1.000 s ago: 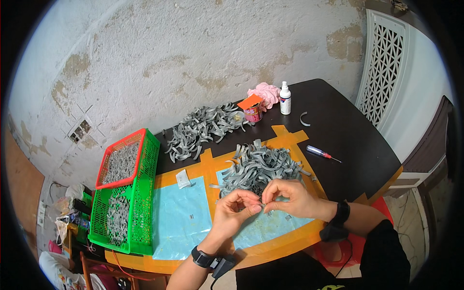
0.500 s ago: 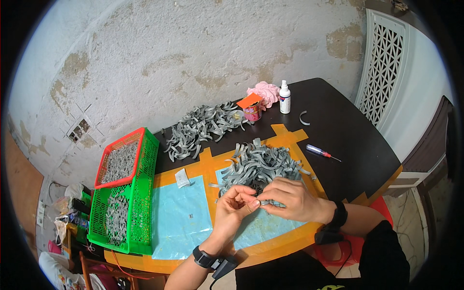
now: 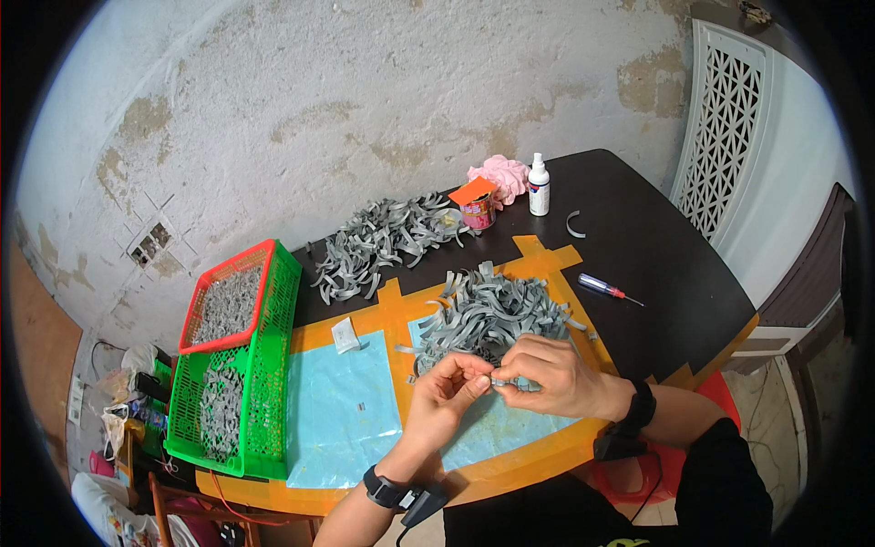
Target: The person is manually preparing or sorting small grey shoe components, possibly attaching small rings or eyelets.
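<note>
A green basket (image 3: 269,392) stands beside a blue sheet (image 3: 342,410). Next, the left hand (image 3: 439,394) pinches a small grey piece (image 3: 498,382), near the strip pile (image 3: 501,310); the right hand (image 3: 561,376), fingers curled, grips it too. Farther right lies a screwdriver (image 3: 600,286).

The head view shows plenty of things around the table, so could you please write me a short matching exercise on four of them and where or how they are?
Things
1. nearer heap of grey strips
2. screwdriver
3. white bottle
4. red basket

Places and states
A. standing upright beside the pink cloth
B. just beyond the left hand and right hand
C. at the far end of the green basket
D. lying on the dark tabletop

Pairs: 1-B, 2-D, 3-A, 4-C
</note>
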A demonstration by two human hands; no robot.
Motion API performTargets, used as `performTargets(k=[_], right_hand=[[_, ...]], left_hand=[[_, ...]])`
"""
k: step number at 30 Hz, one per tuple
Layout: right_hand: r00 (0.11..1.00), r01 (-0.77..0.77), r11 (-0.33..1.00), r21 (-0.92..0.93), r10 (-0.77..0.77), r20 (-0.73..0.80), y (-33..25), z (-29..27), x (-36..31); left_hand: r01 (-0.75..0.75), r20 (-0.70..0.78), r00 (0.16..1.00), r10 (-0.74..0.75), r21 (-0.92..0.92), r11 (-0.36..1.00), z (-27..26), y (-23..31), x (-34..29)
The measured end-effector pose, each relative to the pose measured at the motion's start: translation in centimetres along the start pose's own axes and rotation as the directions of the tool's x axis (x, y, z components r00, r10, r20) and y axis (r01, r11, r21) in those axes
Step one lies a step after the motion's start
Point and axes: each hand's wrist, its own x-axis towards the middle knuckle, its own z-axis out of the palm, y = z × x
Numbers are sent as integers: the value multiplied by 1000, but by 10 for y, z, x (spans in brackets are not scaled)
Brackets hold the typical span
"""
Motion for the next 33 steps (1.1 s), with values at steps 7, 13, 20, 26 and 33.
performTargets(k=[7, 13, 20, 26, 33], right_hand=[[997, -4, 1000, -25, 6, 78, 4, -1, -4], [998, -12, 1000, 26, 10, 62, 5, 1, -5], [992, -55, 996, 68, 47, 113, 4, -4, -2], [924, -375, 919, 118, 361, 127, 20, -16, -1], [937, -297, 953, -59, 302, 177, 31, -9, -6]], left_hand=[[-35, -31, 999, 38, 101, 994, 2, -3, 1], [11, -60, 998, -7, 72, 997, 3, 0, -1], [-45, -85, 995, 59, 163, 986, -1, 7, -2], [-526, -514, 720, 467, 35, 850, -70, 39, -4], [-953, -776, 251, 578, -93, 289, -245, 68, -83]])
